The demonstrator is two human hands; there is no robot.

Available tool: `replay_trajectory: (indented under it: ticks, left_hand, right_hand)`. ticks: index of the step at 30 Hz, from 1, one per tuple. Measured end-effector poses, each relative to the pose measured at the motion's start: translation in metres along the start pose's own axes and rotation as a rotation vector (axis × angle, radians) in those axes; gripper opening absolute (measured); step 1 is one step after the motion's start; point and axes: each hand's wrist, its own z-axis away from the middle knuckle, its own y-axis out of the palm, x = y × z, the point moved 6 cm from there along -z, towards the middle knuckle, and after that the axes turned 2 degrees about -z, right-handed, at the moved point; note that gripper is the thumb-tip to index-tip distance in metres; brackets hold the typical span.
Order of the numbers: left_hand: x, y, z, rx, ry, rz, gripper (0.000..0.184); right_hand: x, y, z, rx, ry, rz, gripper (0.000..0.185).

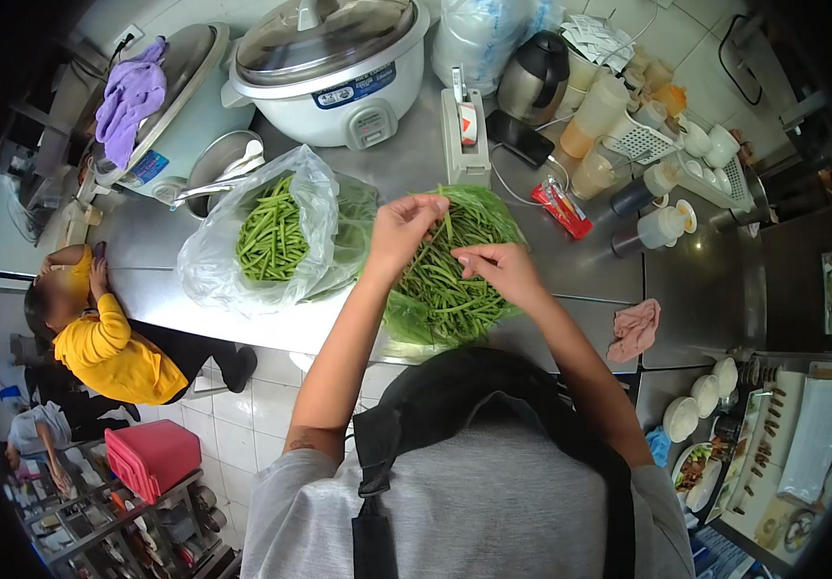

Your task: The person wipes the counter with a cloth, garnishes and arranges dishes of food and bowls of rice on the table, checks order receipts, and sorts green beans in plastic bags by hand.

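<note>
A heap of long green beans [450, 294] lies on an opened green plastic bag [408, 320] in front of me. My left hand [406, 232] is over the far left part of the heap, thumb and fingers pinched on a green bean [448, 228] that points down. To its right, my right hand [505, 273] hovers over the beans with thumb and forefinger close together; anything between those tips is too small to make out. Left of my left forearm, a clear plastic bag [206, 253] holds short cut green beans [274, 232].
Behind the bags stand a big rice cooker [339, 106], a metal bowl [218, 159] and a tape dispenser [467, 145]. Sauce bottles [650, 230], a red packet [563, 209] and a pink cloth [634, 330] are to the right. A person in yellow [122, 352] is at the left.
</note>
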Motion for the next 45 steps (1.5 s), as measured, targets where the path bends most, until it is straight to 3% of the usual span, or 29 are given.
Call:
replay_trajectory:
  ticks: [1, 4, 7, 10, 13, 16, 19, 22, 25, 28, 31, 32, 36, 38, 40, 43, 44, 45]
  left_hand:
    - [-0.002, -0.003, 0.0, -0.039, 0.006, 0.018, 0.025]
    - [-0.007, -0.013, -0.002, -0.079, 0.033, 0.044, 0.027]
    - [-0.011, -0.014, -0.001, -0.066, 0.046, 0.045, 0.027]
    - [-0.009, -0.002, 0.001, 0.0, 0.019, 0.056, 0.025]
    - [-0.003, 0.005, 0.0, 0.053, -0.009, 0.079, 0.024]
    - [-0.043, 0.003, 0.02, -0.261, 0.373, -0.403, 0.024]
    - [-0.085, 0.024, 0.046, -0.216, 0.973, -1.144, 0.025]
    - [-0.079, 0.027, 0.053, -0.093, 0.935, -1.124, 0.022]
    - [-0.072, 0.021, 0.045, -0.066, 0.709, -1.028, 0.018]
    - [-0.055, 0.015, 0.037, -0.077, 0.384, -0.514, 0.014]
    - [-0.024, 0.013, 0.032, -0.11, 0.254, -0.082, 0.014]
    - [-0.029, 0.004, 0.034, -0.203, 0.312, -0.136, 0.015]
    - [-0.068, -0.073, 0.048, -0.579, 0.557, -0.379, 0.018]
    - [-0.086, -0.115, 0.06, -0.75, 0.563, -0.497, 0.019]
    - [-0.094, -0.15, 0.069, -0.826, 0.355, -0.778, 0.023]
    - [-0.087, -0.176, 0.081, -0.955, 0.442, -1.321, 0.028]
    - [-0.09, -0.171, 0.08, -0.931, 0.476, -1.286, 0.029]
    - [-0.094, -0.159, 0.08, -0.908, 0.509, -1.25, 0.029]
  right_hand:
    - [-0.001, -0.003, 0.003, -0.029, -0.007, 0.097, 0.022]
    - [-0.019, -0.011, 0.003, -0.14, -0.337, 0.596, 0.025]
    - [0.02, -0.012, 0.012, -0.242, -0.472, 0.619, 0.026]
    - [0.041, -0.009, 0.002, -0.289, -0.461, 0.389, 0.025]
    - [0.038, -0.004, -0.01, -0.146, -0.125, -0.042, 0.023]
    - [0.043, -0.008, -0.012, -0.202, -0.235, 0.128, 0.02]
    - [0.051, -0.012, -0.008, -0.149, -0.172, 0.183, 0.017]
    - [0.056, -0.018, -0.013, -0.136, -0.191, 0.128, 0.019]
    - [0.044, -0.017, -0.02, -0.097, -0.182, -0.155, 0.016]
    - [0.041, -0.015, -0.022, -0.063, -0.15, -0.448, 0.017]
    - [0.033, -0.016, -0.026, -0.054, -0.078, -0.679, 0.019]
    - [0.028, -0.018, -0.028, -0.055, -0.05, -0.745, 0.02]
    - [0.023, -0.035, -0.031, -0.19, -0.321, 0.079, 0.025]
    - [0.033, -0.038, -0.026, -0.235, -0.446, 0.424, 0.028]
    - [0.025, -0.045, -0.026, -0.203, -0.123, 0.406, 0.025]
    - [0.016, -0.046, -0.019, -0.123, 0.211, 0.5, 0.022]
    - [0.011, -0.046, -0.016, -0.091, 0.3, 0.554, 0.022]
    - [0.007, -0.043, -0.014, -0.097, 0.148, 0.575, 0.022]
